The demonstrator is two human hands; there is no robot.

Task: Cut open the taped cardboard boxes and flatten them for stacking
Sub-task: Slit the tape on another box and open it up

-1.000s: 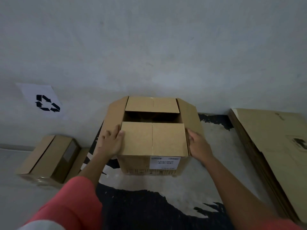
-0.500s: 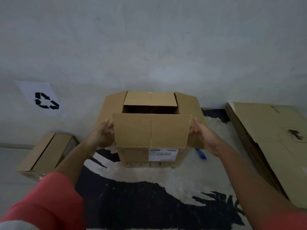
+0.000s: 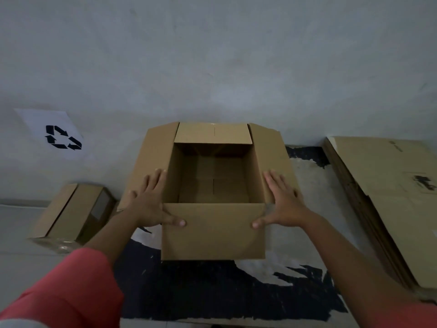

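You are pressing your flat, spread left hand (image 3: 148, 202) and right hand (image 3: 282, 202) on the side flaps of the opened cardboard box (image 3: 212, 185), which is sitting between them, thumbs touching its near flap.

Floor (image 3: 14, 223): mat (image 3: 212, 292) under open box (image 3: 212, 233), small box (image 3: 71, 214) left, flat cardboard (image 3: 383, 197) right.

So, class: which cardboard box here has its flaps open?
The middle box, flaps spread and empty inside showing. The smaller box at left is closed; the cardboard at right lies flat.
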